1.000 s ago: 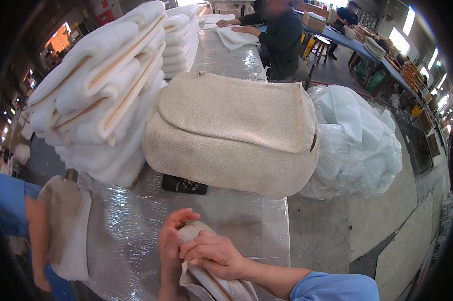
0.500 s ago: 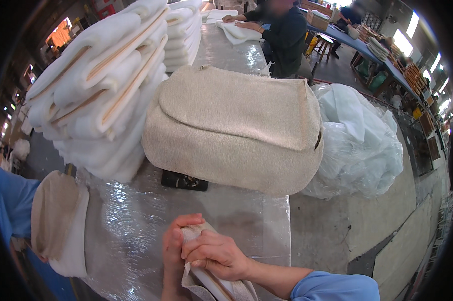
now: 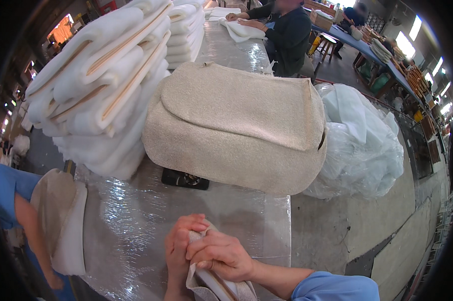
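Observation:
Near the front edge I hold a beige fabric cover [image 3: 245, 290] with white padding [image 3: 212, 282] showing through its open side. My left hand [image 3: 178, 247] is wrapped round the far end of the cover from the left. From the right, my right hand [image 3: 221, 255] presses closed on the same end, its fingers bunching the fabric beside the left hand. Beyond both hands, a large beige upholstered cushion [image 3: 236, 125] lies across the table [image 3: 136, 226]. A dark phone-like slab [image 3: 185, 179] sticks out from under its near edge.
Tall stacks of folded white batting [image 3: 101, 75] stand at left. Crumpled clear plastic [image 3: 362, 140] lies right of the cushion. A co-worker's blue sleeve [image 3: 10, 190] and bare arm are at far left, by another beige-and-white cushion [image 3: 61, 220]. Another person [image 3: 289, 40] handles white material beyond.
Both hands stay on the cover, the left fingers now curled closer over its end. At far left, the co-worker's forearm has come into view in front of the other cushion.

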Demonstrator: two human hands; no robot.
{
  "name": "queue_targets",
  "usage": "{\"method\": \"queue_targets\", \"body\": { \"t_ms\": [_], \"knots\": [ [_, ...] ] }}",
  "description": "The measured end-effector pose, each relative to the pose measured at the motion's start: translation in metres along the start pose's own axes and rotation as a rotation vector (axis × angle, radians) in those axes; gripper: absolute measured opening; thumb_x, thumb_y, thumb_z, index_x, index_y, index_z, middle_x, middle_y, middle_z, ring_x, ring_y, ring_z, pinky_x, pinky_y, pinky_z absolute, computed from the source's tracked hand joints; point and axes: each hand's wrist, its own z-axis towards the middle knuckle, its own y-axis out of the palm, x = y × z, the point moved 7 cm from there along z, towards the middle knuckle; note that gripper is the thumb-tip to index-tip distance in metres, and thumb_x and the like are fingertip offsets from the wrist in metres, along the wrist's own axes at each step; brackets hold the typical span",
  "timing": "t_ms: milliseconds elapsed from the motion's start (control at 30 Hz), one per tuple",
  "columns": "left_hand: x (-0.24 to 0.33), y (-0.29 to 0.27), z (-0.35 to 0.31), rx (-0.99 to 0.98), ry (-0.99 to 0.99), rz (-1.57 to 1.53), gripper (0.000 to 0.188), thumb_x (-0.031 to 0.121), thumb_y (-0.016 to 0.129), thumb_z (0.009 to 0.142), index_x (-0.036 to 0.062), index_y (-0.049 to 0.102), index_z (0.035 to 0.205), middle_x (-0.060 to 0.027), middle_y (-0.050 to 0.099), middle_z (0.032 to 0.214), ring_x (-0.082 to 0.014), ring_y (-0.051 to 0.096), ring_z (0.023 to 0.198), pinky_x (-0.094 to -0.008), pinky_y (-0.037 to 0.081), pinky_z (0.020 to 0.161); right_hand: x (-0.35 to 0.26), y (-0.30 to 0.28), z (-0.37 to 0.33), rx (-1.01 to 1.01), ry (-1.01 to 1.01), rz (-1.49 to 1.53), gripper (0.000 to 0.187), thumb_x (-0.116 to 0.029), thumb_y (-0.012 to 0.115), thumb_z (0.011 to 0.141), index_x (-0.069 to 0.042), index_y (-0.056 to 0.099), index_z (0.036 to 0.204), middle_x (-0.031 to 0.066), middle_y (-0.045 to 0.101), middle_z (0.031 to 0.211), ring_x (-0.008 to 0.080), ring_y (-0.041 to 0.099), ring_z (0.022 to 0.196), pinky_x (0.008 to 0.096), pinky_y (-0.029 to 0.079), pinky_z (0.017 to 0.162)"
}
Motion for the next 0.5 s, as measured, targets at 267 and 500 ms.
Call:
{"method": "queue_targets", "body": {
  "t_ms": [267,500],
  "knots": [
    [-0.004,-0.002,0.001,-0.043,-0.014,-0.085,0.039,0.028,0.052,0.111,-0.0017,0.072,0.096,-0.0157,0.071,0.102,-0.0310,0.062,0.118,-0.0462,0.043,0.111,-0.002,-0.003,0.001,0.025,-0.054,-0.029,0.006,-0.010,0.072,0.096,-0.005,0.071,0.099,0.0045,0.073,0.109,0.0262,0.069,0.098,0.0394,0.052,0.093],
    [0.005,0.004,-0.004,-0.058,-0.027,-0.035,0.036,0.027,0.051,0.111,-0.0005,0.070,0.097,-0.0128,0.070,0.104,-0.0293,0.061,0.118,-0.0462,0.042,0.112,-0.008,-0.006,-0.003,0.023,-0.053,-0.003,0.007,-0.011,0.072,0.095,-0.005,0.072,0.098,0.0051,0.074,0.108,0.0267,0.070,0.100,0.0399,0.053,0.094]
  ]
}}
